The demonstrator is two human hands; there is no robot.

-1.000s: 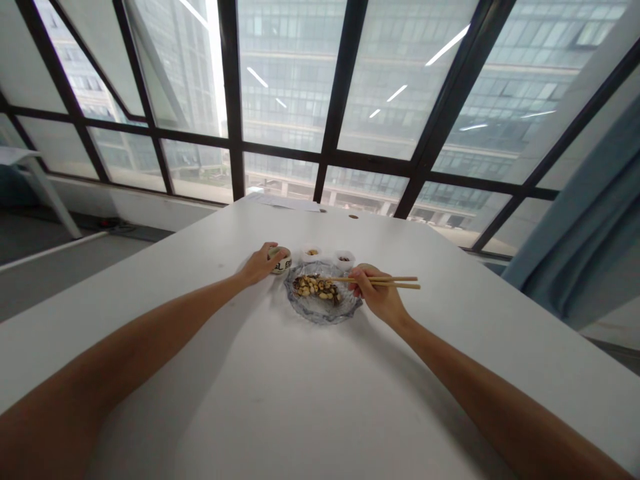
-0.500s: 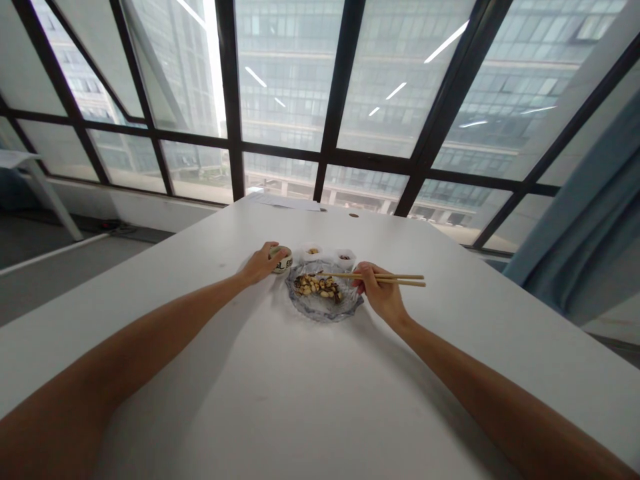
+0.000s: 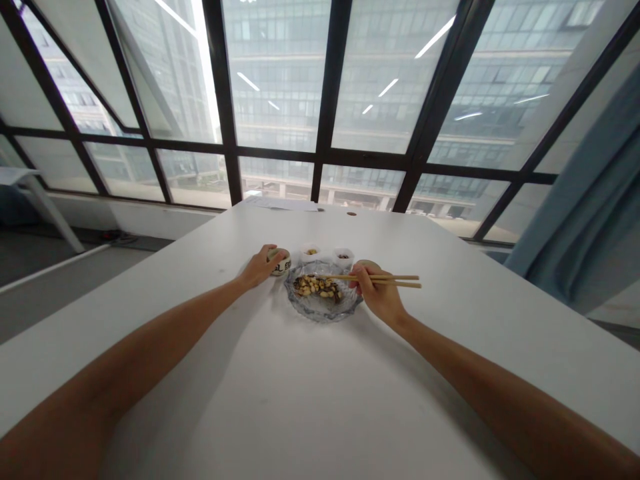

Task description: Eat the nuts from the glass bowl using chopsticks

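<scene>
My left hand is wrapped around the side of a small pale cup with dark lettering, which stands on the table just left of the glass plate. My right hand grips a pair of wooden chopsticks at the plate's right edge. Their tips reach left over the plate, above its far half. On the clear, wavy-rimmed glass plate lies a pile of pale nut-like pieces mixed with dark bits. Whether the chopstick tips pinch a piece is too small to tell.
Two small white containers stand behind the plate, one with yellowish bits, the other with dark bits. White paper lies at the far end of the white table. Beyond are windows, with a blue curtain at right.
The whole view has shifted slightly. Both hands keep nearly the same places, the left on the cup and the right on the chopsticks.
</scene>
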